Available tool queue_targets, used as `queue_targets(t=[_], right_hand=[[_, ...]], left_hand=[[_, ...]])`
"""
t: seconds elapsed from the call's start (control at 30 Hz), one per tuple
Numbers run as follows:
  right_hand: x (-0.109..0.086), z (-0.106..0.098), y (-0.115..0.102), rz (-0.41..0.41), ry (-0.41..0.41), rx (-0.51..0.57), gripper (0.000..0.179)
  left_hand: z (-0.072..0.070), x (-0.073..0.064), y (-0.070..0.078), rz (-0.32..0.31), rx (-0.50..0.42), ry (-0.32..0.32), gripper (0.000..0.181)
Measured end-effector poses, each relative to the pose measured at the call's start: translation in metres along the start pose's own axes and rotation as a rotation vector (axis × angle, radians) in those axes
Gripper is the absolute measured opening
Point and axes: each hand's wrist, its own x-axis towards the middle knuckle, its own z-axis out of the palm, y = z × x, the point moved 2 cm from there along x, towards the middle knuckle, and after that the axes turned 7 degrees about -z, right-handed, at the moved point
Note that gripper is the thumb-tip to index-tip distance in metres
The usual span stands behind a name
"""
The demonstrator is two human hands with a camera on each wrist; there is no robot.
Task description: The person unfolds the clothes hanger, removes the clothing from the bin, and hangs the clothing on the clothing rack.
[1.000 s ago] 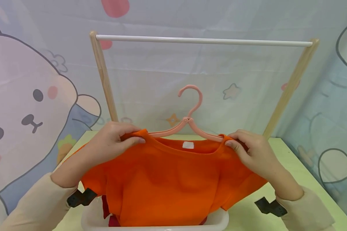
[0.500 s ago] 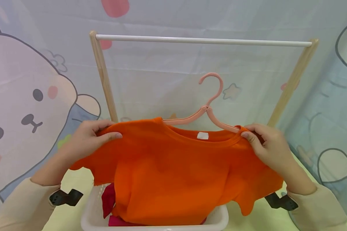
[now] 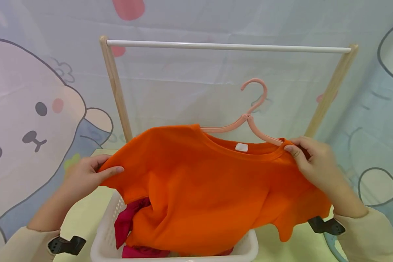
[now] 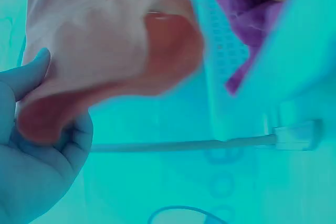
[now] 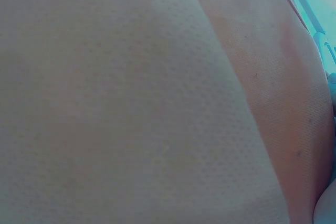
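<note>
An orange T-shirt [image 3: 209,182] spreads between my two hands, with a pink clothes hanger [image 3: 253,109] inside its shoulders. The hanger's hook rises from the neckline, tipped to the right. My left hand [image 3: 85,176] pinches the end of the left sleeve between thumb and fingers; in the left wrist view the sleeve's opening [image 4: 173,40] gapes beside that hand. At the right side of the neckline, my right hand [image 3: 317,163] grips the shirt's shoulder over the hanger's arm. Shirt fabric [image 5: 131,103] fills most of the right wrist view. Both hanger ends are hidden under the cloth.
Below the shirt stands a white basket [image 3: 99,233] with dark red and pink clothes [image 3: 144,251] in it. Behind rises a rack with a white rod [image 3: 229,46] and wooden posts [image 3: 116,87] on the pale green table [image 3: 85,211]. A printed curtain [image 3: 183,22] hangs behind.
My left hand has slid from the neckline out to the left sleeve's end. The right hand, still gripping the shoulder, has moved right and carried the shirt and hanger right and up.
</note>
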Motion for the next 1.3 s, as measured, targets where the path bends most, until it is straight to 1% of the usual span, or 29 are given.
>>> queue_targets(t=[0.07, 0.2, 0.3, 0.33, 0.43, 0.53, 0.6, 0.7, 0.77, 0.87, 0.9, 1.03, 1.1, 1.13, 1.27, 1.3], right_hand=[[0.001, -0.004, 0.004, 0.007, 0.006, -0.022, 0.041], [0.004, -0.01, 0.012, 0.024, 0.016, -0.067, 0.051], [0.006, -0.014, 0.018, 0.042, 0.017, -0.108, 0.05], [0.007, -0.016, 0.019, 0.047, 0.015, -0.122, 0.046], [0.012, -0.02, 0.024, 0.082, 0.002, -0.172, 0.028], [0.019, -0.025, 0.027, 0.117, -0.028, -0.217, 0.014], [0.025, -0.028, 0.03, 0.141, -0.045, -0.24, 0.011], [0.035, -0.032, 0.035, 0.171, -0.064, -0.268, 0.013], [0.041, -0.036, 0.039, 0.195, -0.067, -0.279, 0.015], [0.05, -0.041, 0.045, 0.235, -0.067, -0.29, 0.019], [0.052, -0.043, 0.047, 0.253, -0.065, -0.287, 0.021], [0.059, -0.049, 0.053, 0.311, -0.057, -0.294, 0.027], [0.062, -0.052, 0.056, 0.326, -0.055, -0.31, 0.029], [0.063, -0.054, 0.058, 0.326, -0.052, -0.32, 0.03], [0.066, -0.058, 0.066, 0.337, -0.051, -0.355, 0.031], [0.066, -0.059, 0.068, 0.347, -0.056, -0.361, 0.032]], left_hand=[[0.003, -0.004, -0.006, 0.019, -0.041, 0.02, 0.03], [0.01, -0.01, -0.019, 0.055, -0.202, 0.02, 0.038], [0.014, -0.014, -0.028, 0.059, -0.26, 0.039, 0.042], [0.014, -0.016, -0.031, 0.063, -0.275, 0.043, 0.043], [0.016, -0.023, -0.04, 0.054, -0.278, 0.045, 0.043], [0.02, -0.032, -0.049, 0.053, -0.253, 0.009, 0.047], [0.022, -0.038, -0.055, 0.051, -0.219, -0.028, 0.052], [0.027, -0.047, -0.063, 0.051, -0.173, -0.088, 0.06], [0.03, -0.052, -0.068, 0.061, -0.15, -0.11, 0.064], [0.035, -0.059, -0.075, 0.073, -0.139, -0.133, 0.068], [0.036, -0.062, -0.076, 0.066, -0.133, -0.14, 0.069], [0.042, -0.069, -0.084, -0.017, -0.119, -0.214, 0.074], [0.045, -0.072, -0.089, -0.056, -0.128, -0.252, 0.075], [0.046, -0.074, -0.091, -0.058, -0.14, -0.264, 0.075], [0.05, -0.08, -0.099, -0.001, -0.185, -0.273, 0.076], [0.05, -0.081, -0.101, -0.01, -0.197, -0.288, 0.077]])
